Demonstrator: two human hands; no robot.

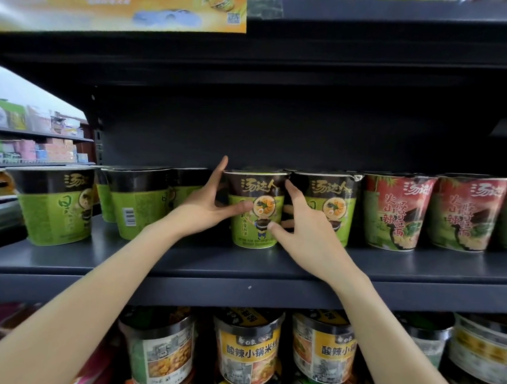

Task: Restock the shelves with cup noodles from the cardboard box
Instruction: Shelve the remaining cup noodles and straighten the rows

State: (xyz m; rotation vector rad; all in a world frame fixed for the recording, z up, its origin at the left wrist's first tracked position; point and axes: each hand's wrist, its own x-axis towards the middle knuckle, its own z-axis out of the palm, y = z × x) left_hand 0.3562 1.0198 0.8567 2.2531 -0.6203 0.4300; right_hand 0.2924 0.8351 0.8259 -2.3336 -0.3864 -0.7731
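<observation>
- While both my arms reach up to the dark middle shelf (182, 264), my hands sit on either side of one green cup noodle (255, 209) that stands upright on the shelf board.
- My left hand (207, 204) holds the cup from its left: the thumb lies across the green front label and the index finger points up past the rim, the other fingers hidden behind the cup.
- My right hand (306, 224) holds it from the right: the thumb presses low on the front near the cartoon figure, the index finger lies against the black band, and the remaining fingers curl into the gap beside the next cup.
- So the cup is clamped between both hands, its base on the shelf.
- Just to its right stands a matching green cup (334, 208), close enough that I cannot tell whether the two touch.
- Further right stand two red cups (396, 212), side by side.
- To the left, more green cups (58, 203) stand less neatly, one turned so its barcode faces out.
- On the lower shelf I see yellow-labelled bowls (248, 349) stacked in rows.
- Above, an orange banner (118, 2) hangs from the upper shelf edge.
- No cardboard box is visible from my head camera.
</observation>
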